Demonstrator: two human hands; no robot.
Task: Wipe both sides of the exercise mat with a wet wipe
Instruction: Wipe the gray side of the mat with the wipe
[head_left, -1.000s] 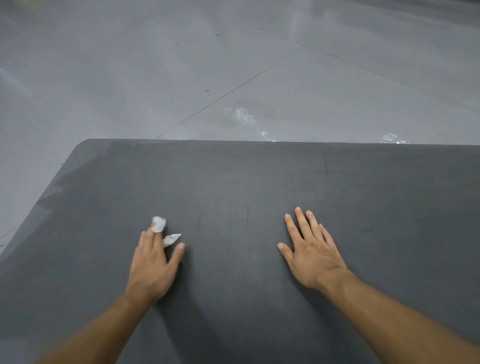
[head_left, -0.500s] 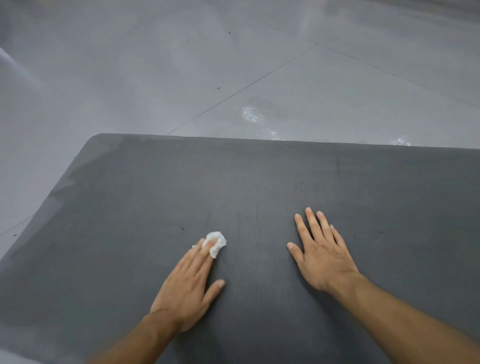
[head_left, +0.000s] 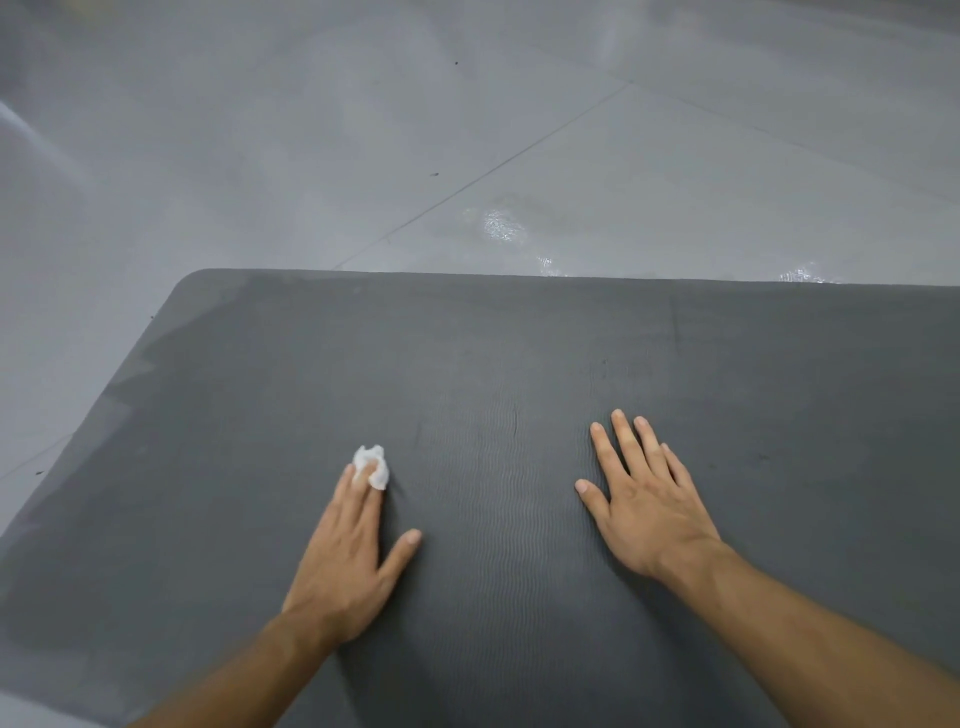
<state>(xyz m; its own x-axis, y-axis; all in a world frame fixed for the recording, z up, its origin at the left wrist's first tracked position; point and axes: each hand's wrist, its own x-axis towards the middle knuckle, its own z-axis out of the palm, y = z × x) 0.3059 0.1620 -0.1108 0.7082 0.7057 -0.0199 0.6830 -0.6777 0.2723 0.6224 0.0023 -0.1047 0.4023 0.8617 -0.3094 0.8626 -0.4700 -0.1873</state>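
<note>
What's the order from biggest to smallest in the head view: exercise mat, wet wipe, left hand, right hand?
1. Exercise mat, largest by far.
2. Left hand and right hand, about alike, so unranked.
3. Wet wipe, smallest, partly under the left hand.

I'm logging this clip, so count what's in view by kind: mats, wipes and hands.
Mats: 1, the exercise mat
Wipes: 1, the wet wipe
Hands: 2, the left hand and the right hand
Total: 4
</note>
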